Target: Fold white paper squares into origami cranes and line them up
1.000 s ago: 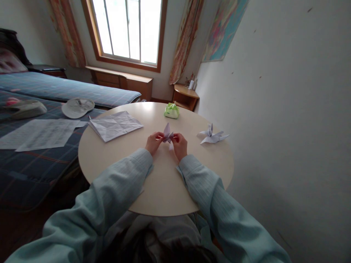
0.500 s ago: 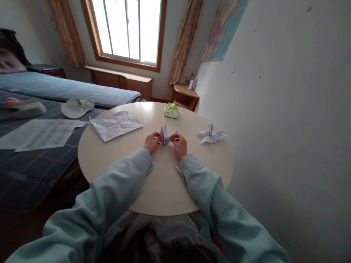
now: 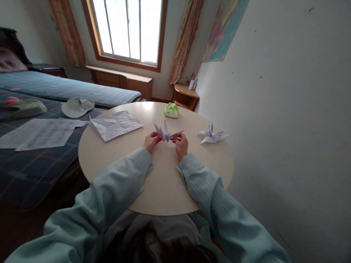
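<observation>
1. Round cream table [image 3: 164, 182] in a bedroom; bright window [image 3: 130, 29] beyond, plaid bed [image 3: 38, 171] to the left, white wall [image 3: 282, 120] to the right.
2. On top: creased paper sheet [image 3: 116, 124] at left edge, green packet [image 3: 172, 110] near far edge, white paper crane [image 3: 212, 137] near right edge.
3. Broad stretch of tabletop toward near edge; gap between right hand [image 3: 181, 145] and white paper crane.
4. Pale folded paper [image 3: 166, 136] over table's middle, nearer than packet: crane-like, pointed tips up, long flap stretched right.
5. Left hand [image 3: 152, 141] pinching its left side, right hand pinching right flap.
</observation>
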`<state>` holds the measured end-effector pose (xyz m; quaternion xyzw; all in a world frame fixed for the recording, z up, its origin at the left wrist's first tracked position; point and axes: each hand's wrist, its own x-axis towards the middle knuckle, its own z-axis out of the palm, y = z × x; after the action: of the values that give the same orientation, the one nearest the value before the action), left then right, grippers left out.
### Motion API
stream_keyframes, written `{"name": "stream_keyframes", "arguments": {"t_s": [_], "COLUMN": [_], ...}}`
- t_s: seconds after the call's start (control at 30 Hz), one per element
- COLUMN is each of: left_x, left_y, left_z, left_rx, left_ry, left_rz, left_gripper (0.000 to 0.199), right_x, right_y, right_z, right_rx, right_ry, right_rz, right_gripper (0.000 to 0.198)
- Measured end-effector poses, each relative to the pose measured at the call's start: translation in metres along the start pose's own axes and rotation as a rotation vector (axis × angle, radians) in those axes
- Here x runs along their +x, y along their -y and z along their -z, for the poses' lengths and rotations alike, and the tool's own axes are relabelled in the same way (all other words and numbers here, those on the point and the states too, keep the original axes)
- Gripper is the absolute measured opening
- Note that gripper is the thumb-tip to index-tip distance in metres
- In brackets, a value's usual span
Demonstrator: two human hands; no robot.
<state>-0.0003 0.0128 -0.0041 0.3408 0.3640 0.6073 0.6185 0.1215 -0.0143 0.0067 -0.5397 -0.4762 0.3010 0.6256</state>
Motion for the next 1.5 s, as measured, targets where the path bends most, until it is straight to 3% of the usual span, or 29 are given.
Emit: {"name": "stream_keyframes", "arguments": {"t_s": [0.37, 0.67, 1.03, 1.33, 1.5], "left_x": [-0.008, -0.012, -0.006, -0.011, -0.007], "left_y": [-0.009, -0.016, -0.014, -0.017, -0.012], "left_z": [-0.005, -0.002, -0.003, -0.005, -0.002], "left_rx": [-0.177, 0.285, 0.435, 0.379, 0.376], "left_ry": [0.075, 0.224, 0.155, 0.083, 0.107], "left_rz": [0.091, 0.001, -0.394, -0.351, -0.354], "left_gripper": [0.006, 0.022, 0.028, 0.018, 0.017], "right_x": [-0.003, -0.002, 0.000, -0.004, -0.003], "right_y": [0.004, 0.004, -0.003, 0.003, 0.000], "right_z": [-0.003, 0.003, 0.005, 0.003, 0.003], "right_rx": [0.258, -0.026, -0.236, -0.268, -0.258], "right_ry": [-0.037, -0.064, -0.039, 0.020, 0.046], "right_rz": [0.061, 0.222, 0.311, 0.292, 0.251], "right_gripper": [0.009, 0.006, 0.008, 0.006, 0.003]}}
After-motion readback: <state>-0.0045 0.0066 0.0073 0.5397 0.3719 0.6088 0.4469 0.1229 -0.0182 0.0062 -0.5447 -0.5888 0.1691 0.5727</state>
